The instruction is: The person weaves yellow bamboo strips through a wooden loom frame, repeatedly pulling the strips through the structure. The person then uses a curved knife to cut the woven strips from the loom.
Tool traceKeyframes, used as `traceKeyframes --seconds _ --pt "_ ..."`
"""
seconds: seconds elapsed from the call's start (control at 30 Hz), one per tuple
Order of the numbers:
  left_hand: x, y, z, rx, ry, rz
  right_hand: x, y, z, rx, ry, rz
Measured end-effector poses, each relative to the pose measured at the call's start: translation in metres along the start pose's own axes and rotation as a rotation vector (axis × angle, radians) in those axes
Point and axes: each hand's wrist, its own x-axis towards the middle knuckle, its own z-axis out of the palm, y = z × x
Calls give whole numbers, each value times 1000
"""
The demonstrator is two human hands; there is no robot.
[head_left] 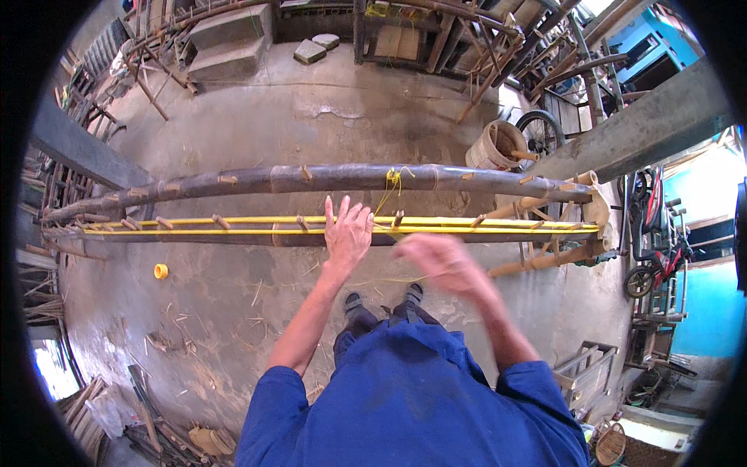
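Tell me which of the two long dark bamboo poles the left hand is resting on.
The left hand lies on the nearer pole, the one with yellow strips running along it. The farther pole is thicker, carries no strips and is untouched.

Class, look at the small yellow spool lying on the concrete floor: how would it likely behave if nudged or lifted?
The yellow spool looks round, so it may roll on the smooth floor if tipped onto its edge. It looks small, so probably light. It lies well clear of the left hand.

This was an open-air bamboo workshop; bamboo poles with pegs lay across a stained concrete floor; stacked bamboo frames and offcuts stood around.
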Motion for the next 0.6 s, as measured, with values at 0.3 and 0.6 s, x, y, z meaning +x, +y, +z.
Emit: traceKeyframes --seconds 0.3,0.6 --pt "97 34 -4 -355 -602 193 -170 126 -339 -660 610 344" --pt "92 37 17 -698 -783 -185 -252 302 -471 -678 1118 551"
